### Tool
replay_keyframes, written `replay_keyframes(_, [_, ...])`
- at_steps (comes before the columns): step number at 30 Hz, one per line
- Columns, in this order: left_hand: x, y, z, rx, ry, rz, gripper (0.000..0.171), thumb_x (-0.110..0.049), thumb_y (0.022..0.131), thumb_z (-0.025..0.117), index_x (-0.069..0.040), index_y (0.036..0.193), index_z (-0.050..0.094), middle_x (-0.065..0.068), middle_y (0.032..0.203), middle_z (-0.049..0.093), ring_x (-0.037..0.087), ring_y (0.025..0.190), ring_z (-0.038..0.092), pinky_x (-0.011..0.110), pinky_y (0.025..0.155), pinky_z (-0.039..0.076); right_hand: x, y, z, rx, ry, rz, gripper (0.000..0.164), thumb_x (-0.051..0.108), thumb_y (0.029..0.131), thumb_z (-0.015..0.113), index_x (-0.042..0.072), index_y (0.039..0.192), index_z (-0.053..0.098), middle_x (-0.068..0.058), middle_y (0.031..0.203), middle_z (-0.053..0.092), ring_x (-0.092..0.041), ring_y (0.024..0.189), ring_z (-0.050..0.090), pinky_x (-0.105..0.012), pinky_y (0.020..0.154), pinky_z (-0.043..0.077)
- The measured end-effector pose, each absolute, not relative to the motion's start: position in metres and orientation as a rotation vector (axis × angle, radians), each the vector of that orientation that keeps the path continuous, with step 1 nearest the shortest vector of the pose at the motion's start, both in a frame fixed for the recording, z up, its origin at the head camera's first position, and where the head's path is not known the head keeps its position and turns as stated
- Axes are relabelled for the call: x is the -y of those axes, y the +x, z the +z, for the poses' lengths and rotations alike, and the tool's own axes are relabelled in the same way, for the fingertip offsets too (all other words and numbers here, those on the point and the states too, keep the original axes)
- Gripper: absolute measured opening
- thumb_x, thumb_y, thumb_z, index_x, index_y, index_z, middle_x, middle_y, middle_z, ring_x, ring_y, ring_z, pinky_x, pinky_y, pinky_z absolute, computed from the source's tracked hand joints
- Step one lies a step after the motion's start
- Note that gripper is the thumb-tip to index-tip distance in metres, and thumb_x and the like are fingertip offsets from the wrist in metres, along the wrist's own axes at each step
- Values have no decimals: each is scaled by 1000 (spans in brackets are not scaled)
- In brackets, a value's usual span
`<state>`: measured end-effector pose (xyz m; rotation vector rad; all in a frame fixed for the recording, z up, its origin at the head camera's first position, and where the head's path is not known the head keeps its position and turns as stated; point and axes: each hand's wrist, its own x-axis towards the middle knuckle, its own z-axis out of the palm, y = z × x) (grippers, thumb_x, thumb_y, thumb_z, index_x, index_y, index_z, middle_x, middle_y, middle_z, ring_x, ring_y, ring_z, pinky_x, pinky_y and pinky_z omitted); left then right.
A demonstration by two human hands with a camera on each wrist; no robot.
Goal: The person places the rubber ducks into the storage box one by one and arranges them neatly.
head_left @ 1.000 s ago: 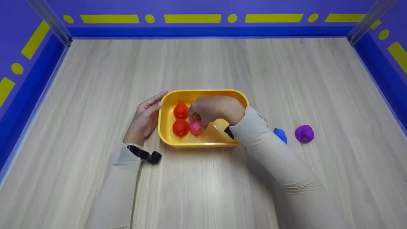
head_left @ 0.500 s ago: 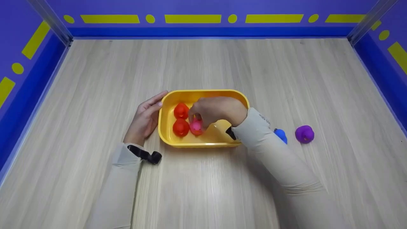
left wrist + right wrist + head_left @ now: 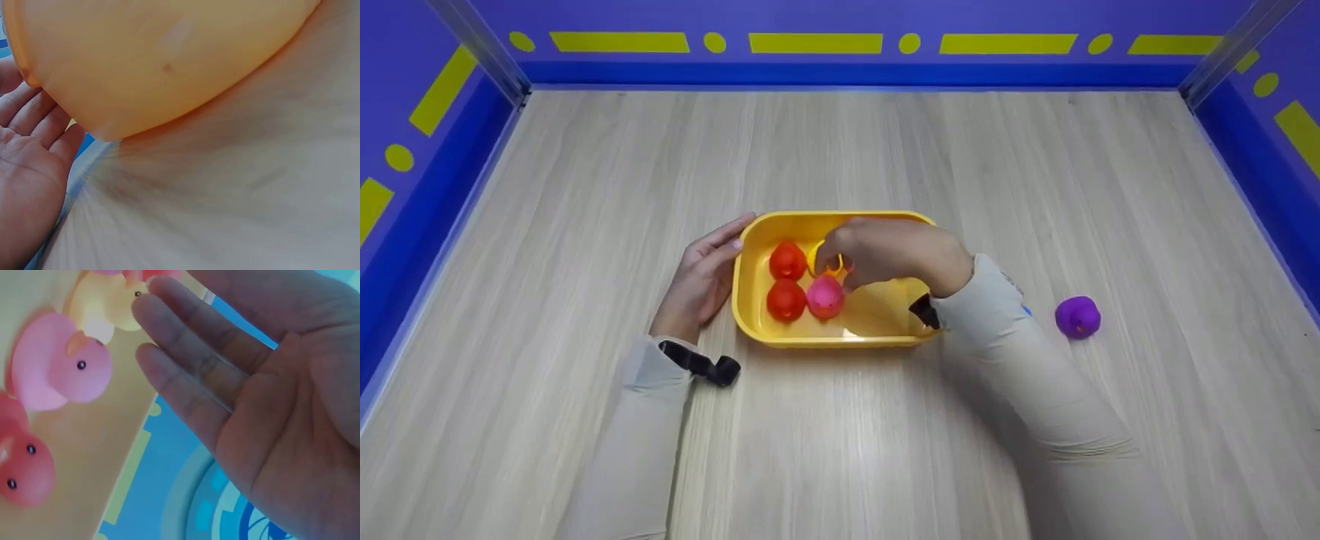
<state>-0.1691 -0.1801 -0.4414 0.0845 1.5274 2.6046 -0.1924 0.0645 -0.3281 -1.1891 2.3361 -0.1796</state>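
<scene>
A yellow plastic bin (image 3: 840, 342) stands mid-table. Straight fingers of my left hand (image 3: 706, 274) rest against its left end, the thumb at the rim; the left wrist view shows this hand (image 3: 34, 152) beside the bin wall (image 3: 169, 67). Inside the bin are two red rubber ducks (image 3: 787, 261), a pink rubber duck (image 3: 826, 296) and a partly hidden yellow rubber duck (image 3: 812, 256). My right hand (image 3: 885, 251) hovers over the yellow one. In the right wrist view, this hand (image 3: 259, 394) has loosely extended fingers close to the yellow duck (image 3: 95, 298), apparently gripping nothing.
A purple rubber duck (image 3: 1078, 316) sits on the table to the right of the bin. A blue object (image 3: 1027, 310) is almost wholly covered by the right sleeve. Blue-purple walls (image 3: 840, 71) bound the table at the back and sides.
My right hand has let go of the pink duck and moved up and to the right. The yellow duck now shows beneath it, and the sleeve covers more of the blue object. My left hand stays put.
</scene>
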Motion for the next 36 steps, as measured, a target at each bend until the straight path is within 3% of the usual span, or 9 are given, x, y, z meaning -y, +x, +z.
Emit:
replay_keyframes(11, [181,-168,-441,-1531,80,2595,48,5,94,47,12,140,38,5,127,61,14,119,57,27,105,45,-92,-185,-316,-2386,-1250,-383,34,9,85,72,7,118,68,-9,111,68,-24,100,64,-34,89,56])
replay_keyframes(18, [181,-168,-441,-1528,85,2599,48,4,94,48,12,140,39,6,127,61,14,119,57,28,105,45,-117,-181,-304,-2449,-1211,-463,39,7,83,73,11,121,67,-5,120,66,-22,110,62,-33,89,57])
replay_keyframes(28, [180,-168,-441,-1536,98,2599,47,3,94,48,12,139,40,7,128,61,15,120,57,29,106,45,-154,-178,-313,-2534,-1283,-531,33,14,84,74,10,116,69,-4,112,68,-19,104,63,-36,89,57])
replay_keyframes(36, [181,-168,-442,-1533,102,2591,47,3,94,49,11,140,39,3,126,63,15,120,57,28,106,45,-176,-175,-322,-2578,-1147,-525,31,12,83,74,8,114,69,-6,113,67,-23,105,62,-39,89,57])
